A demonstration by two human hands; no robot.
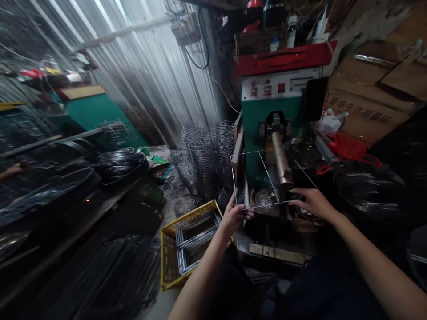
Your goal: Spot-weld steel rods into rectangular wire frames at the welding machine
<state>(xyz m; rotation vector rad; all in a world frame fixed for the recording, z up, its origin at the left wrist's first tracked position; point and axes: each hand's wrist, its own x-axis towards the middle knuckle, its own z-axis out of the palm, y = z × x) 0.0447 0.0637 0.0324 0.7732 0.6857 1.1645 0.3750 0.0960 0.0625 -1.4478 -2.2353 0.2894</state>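
Observation:
A thin wire frame [267, 169] with straight sides spans both hands at the green welding machine [256, 116]. Its near left corner is pinched between the thumb and fingers of my left hand [235, 212]. Farther right, my right hand [308, 202] has its fingers closed on the near wire. Between the hands, the near wire passes at the tip of the machine's thick metal arm [281, 161]. Just beneath that wire sits a round dish of small metal pieces [264, 198].
A yellow crate [168, 255] holding stacked wire frames stands left of my left forearm. Wire baskets [200, 149] are piled behind it. Cardboard [360, 104] and a red bag [353, 149] lie at the right. A co-worker's hand [12, 170] shows at the far left.

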